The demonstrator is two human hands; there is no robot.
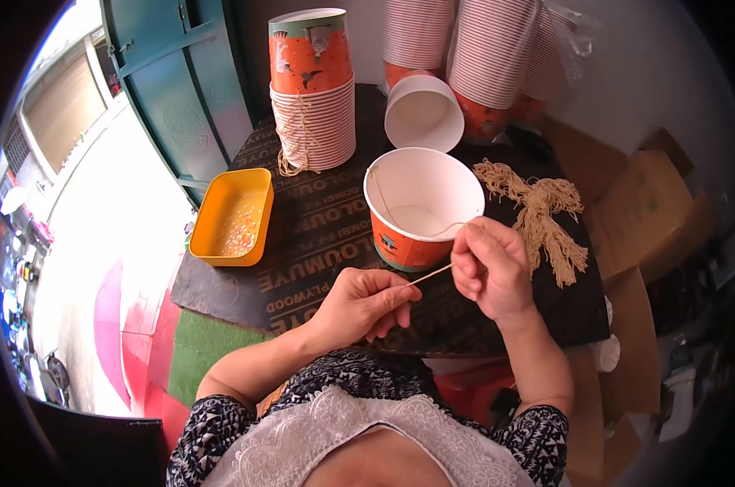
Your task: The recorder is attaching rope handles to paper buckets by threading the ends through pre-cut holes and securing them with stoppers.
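Observation:
Just beyond my hands an orange paper bucket (404,243) with a white inside stands upright on the dark table. A thin tan string (432,274) stretches between my two hands, in front of the bucket. My left hand (363,302) pinches one end of it between thumb and fingers. Closed on the same string, my right hand (491,264) is at the bucket's near right rim. From there the string seems to run over the rim and across the bucket's inside to its far left wall. A bundle of tan strings (546,211) lies right of the bucket.
A yellow tray (258,235) holding small beads sits at the left. A tall stack of nested buckets (315,122) rises behind it, strings hanging down its side. Another bucket (424,114) lies tipped beside wrapped stacks (493,57). Cardboard boxes (639,211) stand at the right.

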